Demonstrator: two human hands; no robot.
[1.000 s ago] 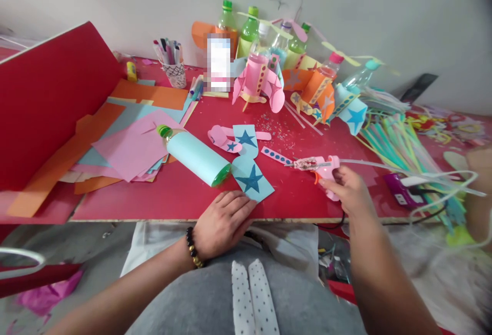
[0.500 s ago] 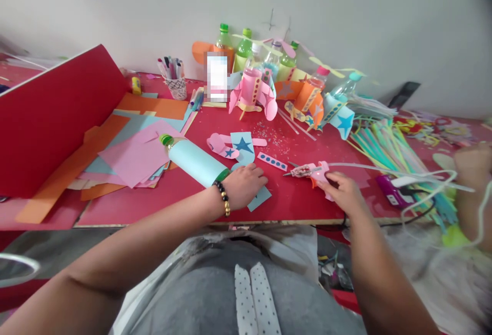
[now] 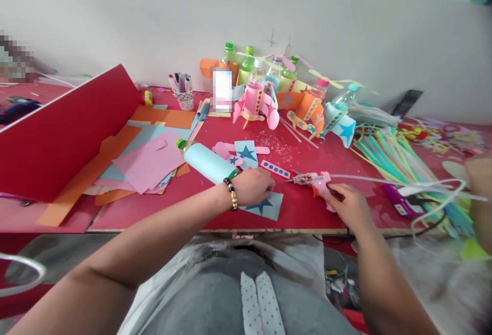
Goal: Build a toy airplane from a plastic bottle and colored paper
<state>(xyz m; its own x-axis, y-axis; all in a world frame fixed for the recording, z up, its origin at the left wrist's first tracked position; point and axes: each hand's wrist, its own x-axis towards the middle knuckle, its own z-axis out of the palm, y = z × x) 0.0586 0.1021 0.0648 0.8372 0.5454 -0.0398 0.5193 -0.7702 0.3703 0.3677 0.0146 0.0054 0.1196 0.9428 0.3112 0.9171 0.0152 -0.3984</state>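
While the blue-wrapped bottle (image 3: pixel 210 163) is left lying on its side, the lower star piece (image 3: pixel 273 207) is seen flat on the counter (image 3: pixel 300 217) near the bottle's base end, partly covered by the left hand (image 3: pixel 255 189). Whether anything is pinched in that grip cannot be told; the fingertips are bent down and half hidden. To the right of the bottle, the pink glue gun (image 3: pixel 321 189) is found with the right hand (image 3: pixel 348 204) set at its handle; whether that grip is closed cannot be judged from this angle. Between bottle and gun, a dotted strip (image 3: pixel 275 169) is noted, the nozzle just beside its end.

For good handling, it is judged that the star piece is best taken by an edge and kept uncreased, with the nozzle, presumed hot, kept clear of paper and fingers, and the gun steadied by its handle.

Against the frame of one second ago: the left hand, then rested by the counter's near edge, has been brought over the star piece, beside the bottle's base. The nozzle, then laid over the strip's end, is now set just off it.
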